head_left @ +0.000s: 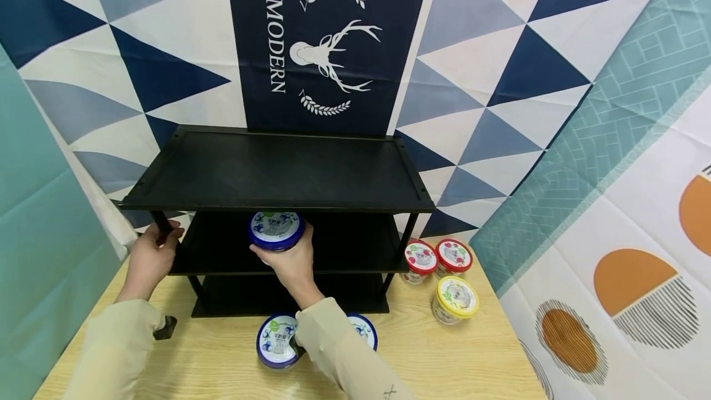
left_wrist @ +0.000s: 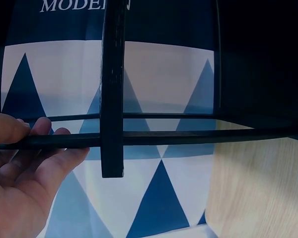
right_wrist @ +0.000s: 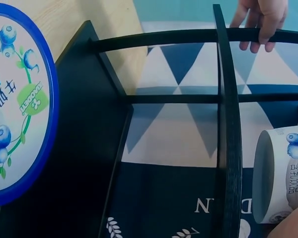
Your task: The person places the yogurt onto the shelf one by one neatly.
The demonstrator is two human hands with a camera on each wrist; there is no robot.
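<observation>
Clock centred on the black rack point(head_left: 289, 171), head view. Near half past 8, the left hand point(head_left: 152, 258) is gripping the left front post point(head_left: 161, 221), thumb and fingers curling round it. Around 6, a table tub point(head_left: 273, 339), blue-lidded, is sitting on the wooden table point(head_left: 461, 363). Just below centre the right hand point(head_left: 293, 264) is holding a raised tub point(head_left: 276, 230), also blue-lidded, above the middle board; the top board is cutting across its far rim; cannot tell whether it is touching below. Toward half past 4, the right sleeve point(head_left: 339, 338) is partly hiding another blue-lidded tub point(head_left: 365, 328). Near 4, two red-lidded tubs point(head_left: 420, 256) and a yellow-lidded tub point(head_left: 457, 297) are standing close together.
</observation>
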